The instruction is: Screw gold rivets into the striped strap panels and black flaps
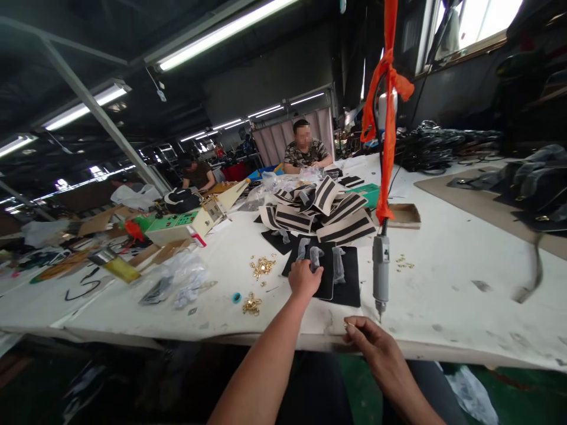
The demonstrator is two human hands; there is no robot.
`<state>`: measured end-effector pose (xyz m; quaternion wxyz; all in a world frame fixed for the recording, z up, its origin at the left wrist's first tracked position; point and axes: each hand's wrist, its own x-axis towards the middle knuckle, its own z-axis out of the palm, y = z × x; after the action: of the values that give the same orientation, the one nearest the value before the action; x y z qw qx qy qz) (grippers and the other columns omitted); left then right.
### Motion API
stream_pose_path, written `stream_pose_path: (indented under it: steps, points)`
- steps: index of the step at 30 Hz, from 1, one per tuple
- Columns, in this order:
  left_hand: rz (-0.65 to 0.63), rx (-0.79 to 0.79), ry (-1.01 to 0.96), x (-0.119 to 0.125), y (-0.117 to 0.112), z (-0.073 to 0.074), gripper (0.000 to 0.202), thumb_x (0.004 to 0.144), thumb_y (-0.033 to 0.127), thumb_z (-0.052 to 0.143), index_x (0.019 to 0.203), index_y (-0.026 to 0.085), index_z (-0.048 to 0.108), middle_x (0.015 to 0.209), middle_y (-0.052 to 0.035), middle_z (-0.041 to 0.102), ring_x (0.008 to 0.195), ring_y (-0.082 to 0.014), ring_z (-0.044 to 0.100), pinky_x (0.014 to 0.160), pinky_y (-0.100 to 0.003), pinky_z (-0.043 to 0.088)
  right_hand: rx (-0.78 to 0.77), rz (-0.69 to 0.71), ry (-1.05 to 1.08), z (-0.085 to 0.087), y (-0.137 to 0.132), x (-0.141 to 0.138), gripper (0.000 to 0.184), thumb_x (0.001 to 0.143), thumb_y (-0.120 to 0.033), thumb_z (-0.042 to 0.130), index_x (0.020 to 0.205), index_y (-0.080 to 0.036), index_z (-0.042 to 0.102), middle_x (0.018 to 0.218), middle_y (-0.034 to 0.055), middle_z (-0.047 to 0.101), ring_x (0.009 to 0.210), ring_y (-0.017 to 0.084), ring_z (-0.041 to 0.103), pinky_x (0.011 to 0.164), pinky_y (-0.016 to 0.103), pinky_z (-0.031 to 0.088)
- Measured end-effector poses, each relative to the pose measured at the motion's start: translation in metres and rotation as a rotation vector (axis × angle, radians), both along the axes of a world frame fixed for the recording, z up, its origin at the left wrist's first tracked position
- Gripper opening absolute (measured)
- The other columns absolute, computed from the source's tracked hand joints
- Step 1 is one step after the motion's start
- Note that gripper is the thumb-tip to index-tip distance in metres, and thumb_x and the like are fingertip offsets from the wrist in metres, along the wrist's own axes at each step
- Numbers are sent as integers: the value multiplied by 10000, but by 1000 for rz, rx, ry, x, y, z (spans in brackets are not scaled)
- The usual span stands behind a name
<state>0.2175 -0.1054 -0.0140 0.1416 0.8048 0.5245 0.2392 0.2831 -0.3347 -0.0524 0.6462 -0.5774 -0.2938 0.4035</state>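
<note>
Right hand (376,344) with small gold piece (346,324) between thumb and forefinger

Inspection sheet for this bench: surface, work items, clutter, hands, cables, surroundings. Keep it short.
Surface: white tabletop, dark marks visible.
Work items: black panels overlapping; gold fittings in piles to their left; gray power driver hanging tip down to their right.
Clutter: striped pieces heaped behind the panels; clear plastic bags at left.
Hands: left hand on the panels; right hand pinching a small gold piece.
Cables: dark cord at the driver's top, orange strip alongside.
Surroundings: two other people beyond the bench; ceiling lights lit.
</note>
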Motion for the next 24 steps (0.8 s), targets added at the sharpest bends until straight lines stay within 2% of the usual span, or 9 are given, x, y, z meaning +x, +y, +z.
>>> stream_pose_path:
  steps: [3,5,6,8,11,14,19,22,24]
  points:
    - [-2,29,6,2,0,-2,167,879,337,789,851,191,712,1000,-102,741,1076,-300,644,885,-383,474,-26,6,-39,7,5,4,561,740,-773,788,927,-245,814,842,65,747,816,307,666,767,394,536]
    - [-27,64,-10,-6,-13,0,156,890,303,783,826,199,685,949,-71,738,1027,-272,655,879,-369,467,-13,-8,-43,14,9,7,535,738,-754,810,921,-252,827,991,88,780,951,341,692,869,425,552]
    - [-47,86,-19,-12,-23,1,154,893,293,784,830,204,676,944,-58,737,1016,-261,656,889,-366,463,5,-13,-31,18,13,8,507,747,-733,822,922,-257,832,1113,97,782,1075,364,688,963,447,540]
    - [-91,124,-36,-31,-50,4,149,900,283,786,851,215,663,953,-40,735,1013,-248,655,917,-369,453,57,-30,28,24,21,9,429,783,-674,841,938,-274,837,1361,87,720,1322,379,601,1155,482,438]
    - [-142,188,-71,-64,-92,8,106,944,251,731,876,229,653,948,-37,728,988,-251,657,909,-392,438,135,-46,161,30,34,1,332,823,-590,863,977,-296,839,1490,56,650,1438,341,524,1262,491,310]
    - [-175,312,-127,-90,-121,14,78,970,212,672,899,232,647,913,-46,720,928,-261,652,866,-410,429,205,-4,276,39,43,-16,339,822,-561,883,1019,-289,840,1396,73,714,1353,324,596,1238,492,350]
    - [-210,360,-130,-116,-139,31,101,992,176,592,914,236,616,868,-30,695,863,-250,636,827,-413,424,281,144,291,64,39,-44,302,871,-490,870,1089,-282,840,1206,63,784,1139,272,684,1097,410,469]
    - [-263,407,-105,-129,-148,34,127,949,117,582,957,234,631,870,-32,692,855,-252,630,813,-418,425,259,186,302,78,31,-56,290,847,-491,892,1047,-286,848,1094,41,795,1012,231,684,966,340,510]
    - [-304,430,-93,-136,-158,31,185,915,80,576,995,231,646,878,-34,699,842,-249,631,792,-419,426,195,214,285,83,25,-65,322,811,-522,910,1009,-275,851,987,30,786,907,207,661,864,308,512]
